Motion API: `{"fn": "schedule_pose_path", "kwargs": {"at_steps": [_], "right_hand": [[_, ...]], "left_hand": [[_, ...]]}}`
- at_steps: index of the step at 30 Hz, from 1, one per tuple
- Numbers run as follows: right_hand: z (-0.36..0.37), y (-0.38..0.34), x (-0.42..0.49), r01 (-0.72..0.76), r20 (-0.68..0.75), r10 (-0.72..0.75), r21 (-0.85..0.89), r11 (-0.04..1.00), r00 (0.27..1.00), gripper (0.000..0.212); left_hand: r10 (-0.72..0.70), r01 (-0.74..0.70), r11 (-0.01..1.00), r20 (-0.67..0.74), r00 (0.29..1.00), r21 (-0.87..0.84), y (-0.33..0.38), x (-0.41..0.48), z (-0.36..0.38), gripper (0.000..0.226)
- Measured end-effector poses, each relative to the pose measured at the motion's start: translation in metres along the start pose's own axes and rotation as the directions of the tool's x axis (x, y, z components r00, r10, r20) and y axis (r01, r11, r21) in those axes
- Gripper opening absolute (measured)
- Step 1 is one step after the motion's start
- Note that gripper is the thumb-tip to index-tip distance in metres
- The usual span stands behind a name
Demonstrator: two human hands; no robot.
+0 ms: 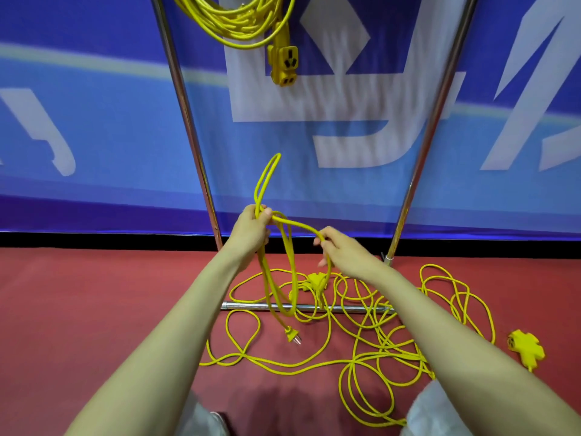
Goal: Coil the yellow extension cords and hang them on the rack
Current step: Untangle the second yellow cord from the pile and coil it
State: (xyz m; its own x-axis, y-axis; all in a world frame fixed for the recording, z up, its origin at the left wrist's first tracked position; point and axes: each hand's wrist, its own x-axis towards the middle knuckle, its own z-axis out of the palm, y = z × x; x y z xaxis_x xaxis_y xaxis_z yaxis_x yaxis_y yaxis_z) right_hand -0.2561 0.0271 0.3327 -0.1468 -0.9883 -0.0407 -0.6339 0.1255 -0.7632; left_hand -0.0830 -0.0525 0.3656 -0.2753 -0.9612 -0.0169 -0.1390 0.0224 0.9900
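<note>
Red floor point(94, 294) meets a blue banner point(94, 121), with the chrome rack point(185, 121) standing in front of it. The left hand point(251, 229) is clamped on gathered loops of a yellow cord point(267, 174); one loop sticks up above the fist, and others hang down to a dangling plug point(290, 335). Above, a finished coil point(239, 23) hangs from the rack's top, its socket block point(283, 62) hanging below. The right hand point(342, 250), a little apart from the left, pinches the same cord where it bends down. Beneath it, loose cords point(361, 341) lie tangled over the rack's base bar point(251, 306). Far right, a floor socket point(526, 346) lies flat.
</note>
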Motion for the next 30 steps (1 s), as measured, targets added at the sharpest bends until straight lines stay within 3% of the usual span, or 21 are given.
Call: {"fn": "schedule_pose_path", "kwargs": {"at_steps": [2,5,7,8,11,14,16,19,23,30], "right_hand": [[-0.007,-0.003,-0.001,0.034,-0.08,-0.032,0.033,0.999,0.996,0.018],[-0.015,-0.004,-0.003,0.059,-0.21,-0.044,0.066,0.996,0.977,0.008],[-0.017,-0.005,-0.003,0.047,-0.225,-0.034,0.054,0.997,0.974,0.002],[-0.018,-0.007,-0.003,0.056,-0.222,-0.048,0.03,0.998,0.974,0.008],[-0.02,-0.011,-0.003,0.158,-0.259,-0.146,0.026,0.987,0.955,0.024],[-0.029,-0.014,-0.004,0.201,-0.336,-0.159,0.093,0.975,0.929,0.028],[-0.035,-0.011,-0.003,0.209,-0.362,-0.182,0.038,0.977,0.914,0.029],[-0.044,-0.004,-0.003,0.19,-0.36,-0.231,-0.144,0.971,0.904,0.028],[-0.05,0.0,-0.003,0.181,-0.362,-0.232,-0.17,0.969,0.903,0.027],[-0.053,0.0,-0.007,0.205,-0.202,-0.252,-0.23,0.951,0.946,0.028]], "left_hand": [[-0.013,0.014,0.997,-0.006,1.0,0.08,0.0,0.0,-0.001,0.016],[-0.078,0.082,0.994,-0.056,0.995,0.071,0.0,0.0,0.0,0.026],[-0.088,0.096,0.992,-0.098,0.991,0.083,-0.001,0.001,-0.001,0.026],[-0.09,0.1,0.988,-0.087,0.992,0.117,-0.002,0.001,-0.002,0.023],[-0.093,0.08,0.963,0.04,0.995,0.258,-0.005,-0.001,-0.006,0.023],[-0.094,0.04,0.955,0.172,0.981,0.294,-0.003,-0.007,-0.008,0.029],[-0.101,0.016,0.948,0.254,0.962,0.318,-0.001,-0.013,-0.009,0.038],[-0.078,-0.051,0.912,0.294,0.953,0.407,0.0,-0.016,-0.008,0.041],[0.063,-0.218,0.729,0.254,0.965,0.649,0.002,-0.015,-0.004,0.025],[0.158,-0.332,0.674,0.311,0.937,0.66,-0.004,-0.018,-0.007,0.036]]}}
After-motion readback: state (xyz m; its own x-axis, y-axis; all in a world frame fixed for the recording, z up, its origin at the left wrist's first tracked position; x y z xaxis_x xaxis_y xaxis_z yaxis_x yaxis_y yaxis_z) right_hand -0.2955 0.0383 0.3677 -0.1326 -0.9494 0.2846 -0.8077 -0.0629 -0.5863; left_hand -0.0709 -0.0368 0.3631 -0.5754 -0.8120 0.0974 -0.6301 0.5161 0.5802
